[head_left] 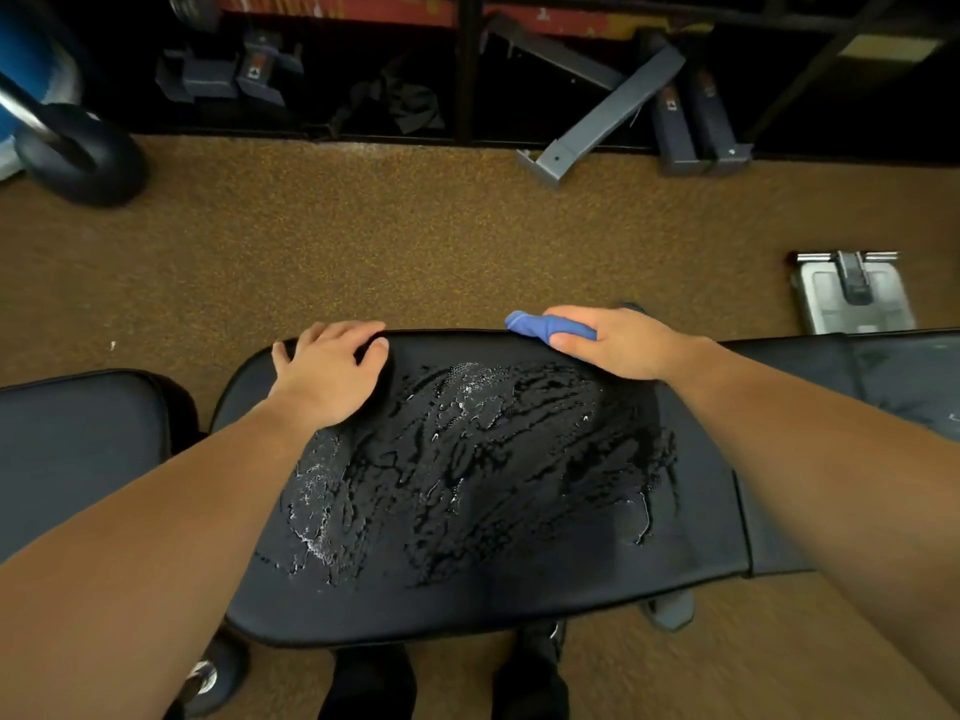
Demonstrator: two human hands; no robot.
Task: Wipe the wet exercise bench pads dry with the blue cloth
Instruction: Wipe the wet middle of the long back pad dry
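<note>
My right hand (618,343) gripping rolled blue cloth (545,326), long axis pointing left along wet bench pad's (467,589) far edge, my left hand (332,371) flat, fingers relaxed, on pad

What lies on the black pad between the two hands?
In the head view, between left hand and right hand lies wet black vinyl bench pad, streaked with water.

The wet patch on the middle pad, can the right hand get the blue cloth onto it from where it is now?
Probably yes. The right hand holds the blue cloth at the pad's far edge, and the wet patch lies just nearer with nothing lying between them.
</note>
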